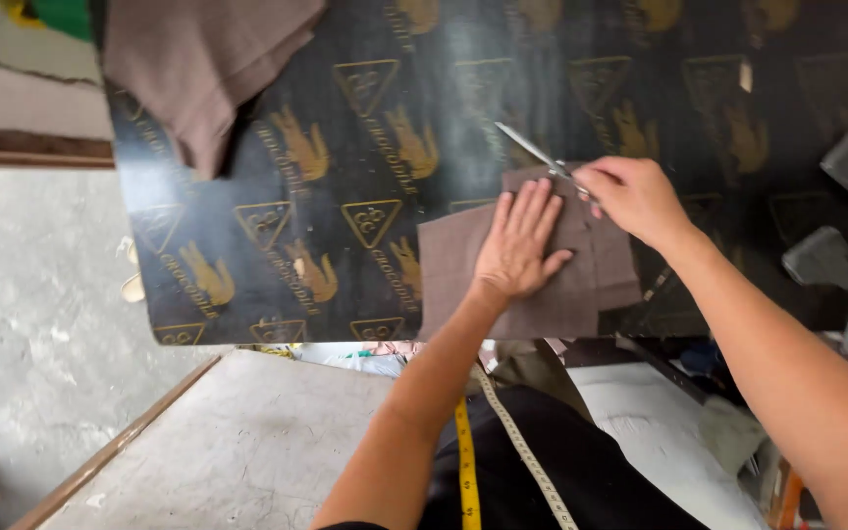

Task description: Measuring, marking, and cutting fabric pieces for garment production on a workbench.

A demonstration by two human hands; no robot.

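My left hand (pixel 520 240) lies flat, fingers spread, on a brown piece of cloth (pixel 463 270) that rests on a black board with gold printed figures (pixel 277 196). My right hand (pixel 632 196) grips a pair of metal scissors (pixel 532 149) at the far edge of that cloth, the blades pointing up and to the left. A yellow and white measuring tape (pixel 467 471) hangs from my neck over a dark garment.
A pile of the same brown cloth (pixel 198 69) lies at the board's far left corner. Grey cloth scraps (pixel 826 257) sit at the right. A pale grey tabletop (pixel 238 442) with a wooden edge lies below the board. Concrete floor (pixel 31 294) is at the left.
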